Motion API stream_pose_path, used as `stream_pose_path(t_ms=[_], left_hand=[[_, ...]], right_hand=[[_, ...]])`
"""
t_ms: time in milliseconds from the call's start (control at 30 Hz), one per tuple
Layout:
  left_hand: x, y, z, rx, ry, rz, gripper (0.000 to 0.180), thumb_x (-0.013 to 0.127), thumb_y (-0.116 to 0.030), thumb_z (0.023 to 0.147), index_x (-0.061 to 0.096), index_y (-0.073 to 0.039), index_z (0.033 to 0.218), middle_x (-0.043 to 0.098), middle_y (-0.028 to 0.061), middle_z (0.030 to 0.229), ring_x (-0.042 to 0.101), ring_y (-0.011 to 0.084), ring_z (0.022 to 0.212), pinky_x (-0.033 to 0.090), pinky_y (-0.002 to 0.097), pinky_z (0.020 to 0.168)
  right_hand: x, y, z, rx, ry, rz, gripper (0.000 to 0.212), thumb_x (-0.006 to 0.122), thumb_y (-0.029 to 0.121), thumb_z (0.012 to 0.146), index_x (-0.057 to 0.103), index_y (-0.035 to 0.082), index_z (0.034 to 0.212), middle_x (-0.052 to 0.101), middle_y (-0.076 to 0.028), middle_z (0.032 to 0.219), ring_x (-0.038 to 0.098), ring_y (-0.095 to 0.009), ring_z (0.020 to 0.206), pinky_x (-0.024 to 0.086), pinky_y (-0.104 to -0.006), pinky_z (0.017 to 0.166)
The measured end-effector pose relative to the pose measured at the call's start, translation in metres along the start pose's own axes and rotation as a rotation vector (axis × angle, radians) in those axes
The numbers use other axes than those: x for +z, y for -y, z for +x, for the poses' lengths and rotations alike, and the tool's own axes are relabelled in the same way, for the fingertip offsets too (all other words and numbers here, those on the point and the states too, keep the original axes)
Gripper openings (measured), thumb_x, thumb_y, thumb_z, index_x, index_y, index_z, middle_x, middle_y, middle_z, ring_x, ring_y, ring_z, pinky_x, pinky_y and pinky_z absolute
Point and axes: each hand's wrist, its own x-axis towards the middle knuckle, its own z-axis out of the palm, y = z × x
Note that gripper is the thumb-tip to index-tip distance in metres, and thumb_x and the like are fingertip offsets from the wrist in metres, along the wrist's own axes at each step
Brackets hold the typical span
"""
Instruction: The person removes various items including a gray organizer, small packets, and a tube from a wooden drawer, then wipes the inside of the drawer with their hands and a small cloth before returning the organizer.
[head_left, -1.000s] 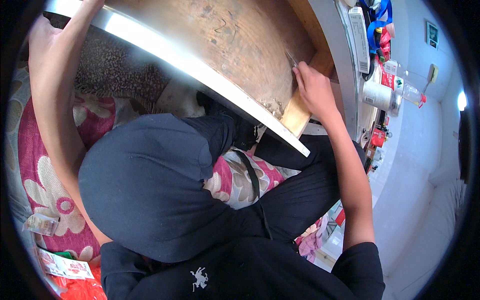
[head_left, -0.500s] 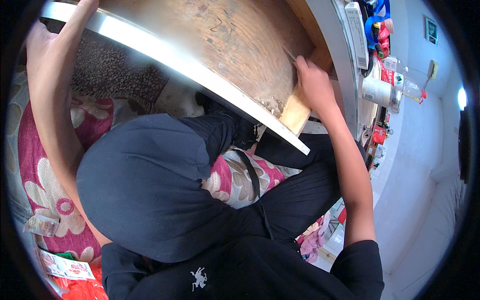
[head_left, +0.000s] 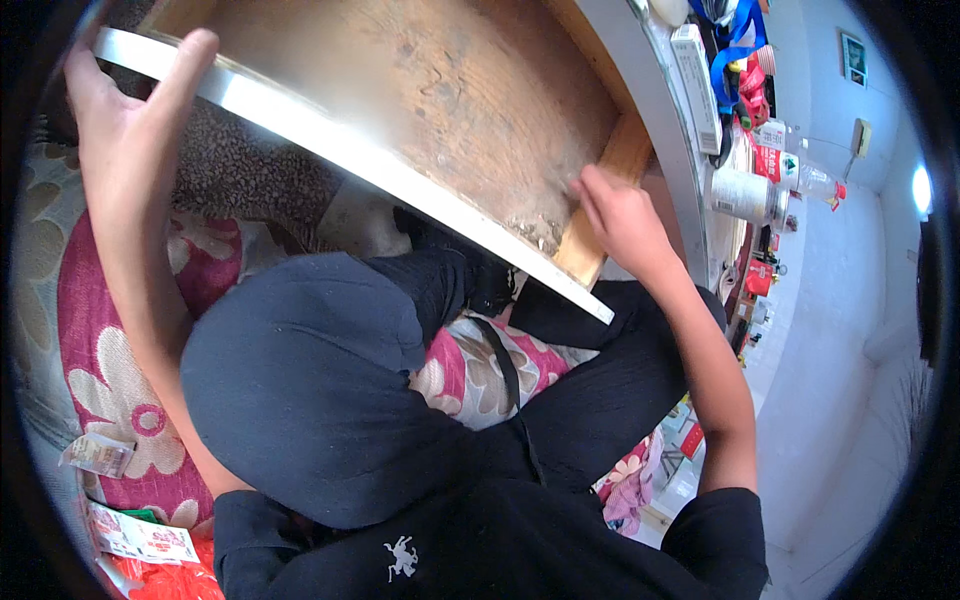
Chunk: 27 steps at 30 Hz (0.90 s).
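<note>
A wooden drawer (head_left: 450, 110) with a white front panel is pulled out over my lap, its inside stained and bare wood showing. Around the left end of the front panel, my left hand (head_left: 135, 110) grips with the thumb on the inner side and the fingers outside. My right hand (head_left: 620, 215) is over the right end of the drawer, fingers pinched together; whatever is between them cannot be made out. Just below its fingertips, grey dust and crumbs (head_left: 540, 230) gather in the drawer's corner by the light wooden side board (head_left: 582, 245).
Right of the drawer, a white-edged surface carries a white box (head_left: 697, 90), a blue strap (head_left: 735, 55), a white jar (head_left: 740, 193) and a plastic bottle (head_left: 820, 185). Flowered cushions (head_left: 140, 420) lie at left and under my legs. Red plastic (head_left: 180, 575) lies lower left.
My right hand has drawn slightly down within the drawer; the thin stick-like thing seen at its fingertips no longer shows clearly. My left hand stays on the front panel. The view has shifted slightly.
</note>
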Motion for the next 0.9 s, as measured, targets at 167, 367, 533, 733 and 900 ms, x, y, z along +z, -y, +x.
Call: stream_pose_path(t_ms=[167,367,533,733,900], left_hand=[[0.01,-0.029,-0.016,0.101,-0.072,-0.052,0.083,0.075,-0.017,0.074,0.034,-0.005,0.145,0.041,0.0215,0.137,0.051,0.0309,0.121,0.041,0.0382,0.104],[0.007,-0.045,-0.018,0.045,-0.042,-0.106,0.083,0.073,-0.01,0.075,0.031,-0.008,0.147,0.036,0.0196,0.145,0.039,0.0318,0.133,0.028,0.0388,0.113],[0.006,-0.042,-0.02,0.022,-0.041,-0.108,0.083,0.072,-0.01,0.075,0.031,-0.008,0.147,0.036,0.019,0.146,0.038,0.0311,0.133,0.027,0.0379,0.113],[0.007,-0.045,-0.018,0.084,-0.06,-0.082,0.084,0.073,-0.009,0.074,0.031,-0.006,0.146,0.036,0.0186,0.145,0.038,0.03,0.134,0.027,0.037,0.113],[0.005,-0.041,-0.019,0.054,-0.044,-0.108,0.085,0.072,-0.009,0.073,0.03,-0.006,0.147,0.036,0.0178,0.144,0.04,0.0285,0.131,0.031,0.0363,0.111]], right_hand=[[-0.005,0.009,0.058,0.052,-0.334,-0.126,0.01,0.051,0.01,0.094,0.051,0.0,0.097,0.059,-0.024,0.084,0.061,-0.043,0.079,0.05,-0.0487,0.069],[-0.004,0.02,0.148,0.065,-0.562,-1.046,0.032,0.044,0.009,0.096,0.054,-0.006,0.122,0.061,-0.026,0.115,0.059,-0.036,0.109,0.048,-0.0388,0.095],[-0.008,0.011,0.163,0.024,-0.717,-0.245,0.041,0.049,0.022,0.096,0.052,0.002,0.132,0.057,-0.023,0.127,0.052,-0.038,0.122,0.036,-0.0435,0.107],[0.003,-0.012,0.178,0.064,-0.663,-0.272,0.033,0.052,0.023,0.096,0.058,-0.001,0.118,0.056,-0.026,0.125,0.05,-0.042,0.121,0.036,-0.0488,0.106],[0.002,-0.015,0.195,-0.065,-0.694,-0.39,0.027,0.053,0.019,0.095,0.059,0.0,0.114,0.057,-0.026,0.121,0.054,-0.043,0.114,0.042,-0.0481,0.099]])
